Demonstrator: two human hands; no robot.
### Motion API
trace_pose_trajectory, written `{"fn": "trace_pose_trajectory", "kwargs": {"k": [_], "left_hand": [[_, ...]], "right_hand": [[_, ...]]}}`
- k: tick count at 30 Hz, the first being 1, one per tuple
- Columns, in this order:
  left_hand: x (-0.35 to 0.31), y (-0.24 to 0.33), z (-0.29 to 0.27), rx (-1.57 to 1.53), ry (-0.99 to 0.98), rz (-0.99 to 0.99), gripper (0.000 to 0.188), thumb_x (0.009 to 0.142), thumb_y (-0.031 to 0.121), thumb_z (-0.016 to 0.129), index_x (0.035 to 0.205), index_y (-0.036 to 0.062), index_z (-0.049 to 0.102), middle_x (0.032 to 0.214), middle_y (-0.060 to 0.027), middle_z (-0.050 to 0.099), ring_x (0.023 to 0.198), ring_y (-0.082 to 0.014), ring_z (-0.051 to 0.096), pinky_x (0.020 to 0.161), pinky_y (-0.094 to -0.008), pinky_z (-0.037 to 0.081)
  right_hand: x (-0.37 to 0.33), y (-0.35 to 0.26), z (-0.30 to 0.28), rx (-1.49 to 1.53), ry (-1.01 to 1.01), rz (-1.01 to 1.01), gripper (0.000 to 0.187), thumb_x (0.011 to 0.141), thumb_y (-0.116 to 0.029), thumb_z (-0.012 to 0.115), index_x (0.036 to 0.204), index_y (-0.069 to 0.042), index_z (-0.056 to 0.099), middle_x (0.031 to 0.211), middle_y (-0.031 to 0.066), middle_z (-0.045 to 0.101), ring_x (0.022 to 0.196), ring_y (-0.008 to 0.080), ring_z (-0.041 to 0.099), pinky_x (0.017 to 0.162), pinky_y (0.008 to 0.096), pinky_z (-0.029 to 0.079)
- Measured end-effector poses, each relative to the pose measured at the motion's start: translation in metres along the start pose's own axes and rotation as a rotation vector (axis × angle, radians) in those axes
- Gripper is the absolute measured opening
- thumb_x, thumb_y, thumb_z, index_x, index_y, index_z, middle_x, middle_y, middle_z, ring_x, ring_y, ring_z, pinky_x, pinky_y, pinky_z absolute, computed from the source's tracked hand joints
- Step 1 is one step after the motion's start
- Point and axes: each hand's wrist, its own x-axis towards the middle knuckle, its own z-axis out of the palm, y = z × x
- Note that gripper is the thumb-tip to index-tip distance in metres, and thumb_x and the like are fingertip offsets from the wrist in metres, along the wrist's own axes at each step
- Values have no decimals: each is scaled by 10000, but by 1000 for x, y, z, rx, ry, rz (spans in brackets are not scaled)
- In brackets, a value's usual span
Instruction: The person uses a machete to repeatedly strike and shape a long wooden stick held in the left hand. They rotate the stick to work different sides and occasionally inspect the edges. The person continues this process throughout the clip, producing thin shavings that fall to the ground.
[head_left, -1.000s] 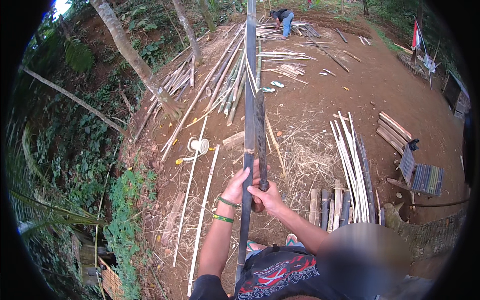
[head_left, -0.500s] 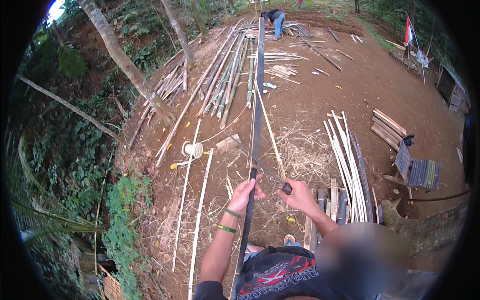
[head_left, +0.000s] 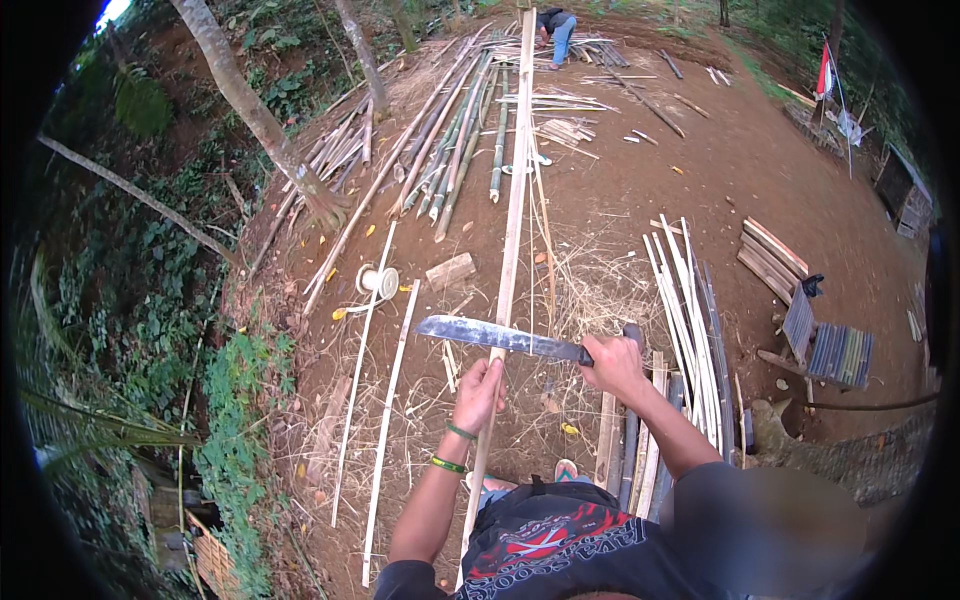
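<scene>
My left hand [head_left: 478,395] is closed around a long split bamboo strip [head_left: 513,230], which runs from beside my body far out ahead. The strip's pale inner side faces up. In my right hand [head_left: 613,362] is the handle of a machete [head_left: 490,333], its broad grey blade pointing left. The blade lies across the strip just beyond my left fingers; whether it touches cannot be made out. A thin pale sliver [head_left: 546,230] runs close along the right of the strip.
Curly shavings [head_left: 605,290] litter the brown ground. Pale strips [head_left: 690,330] lie at right, two more [head_left: 392,430] at left near a spool [head_left: 378,282]. Bamboo poles [head_left: 465,140] are spread ahead, where another person [head_left: 560,38] bends over. Trees and a planted slope border the left.
The bamboo strip has turned from its dark side to its pale side. The machete has swung from a slanting, edge-on position to lie broadside across it. My right hand has moved right and slightly up.
</scene>
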Motion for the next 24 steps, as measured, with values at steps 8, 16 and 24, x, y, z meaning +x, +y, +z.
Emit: {"fn": "trace_pose_trajectory", "kwargs": {"k": [8,16,24], "left_hand": [[-36,-9,-5,-88,-196,-108,322,1044,351,423,923,72,531,608,22,474,455,-57,426,411,-196,370],[-75,-24,-25,129,-102,-153,531,1057,419,270,896,21,582,582,11,443,445,-90,388,439,-238,318],[-95,-57,-43,698,145,231,412,1042,301,363,813,-4,521,634,-208,506,599,-430,505,563,-493,380]], "right_hand": [[61,63,-2,-88,258,-40,159,716,-94,664,712,-69,507,566,94,568,428,257,545,443,431,447],[95,80,-53,-289,259,255,171,738,-190,678,775,-59,573,551,176,581,572,377,642,544,484,505],[93,78,-38,-376,25,49,189,721,-207,687,799,-74,578,582,161,603,563,358,646,546,475,518]]}}
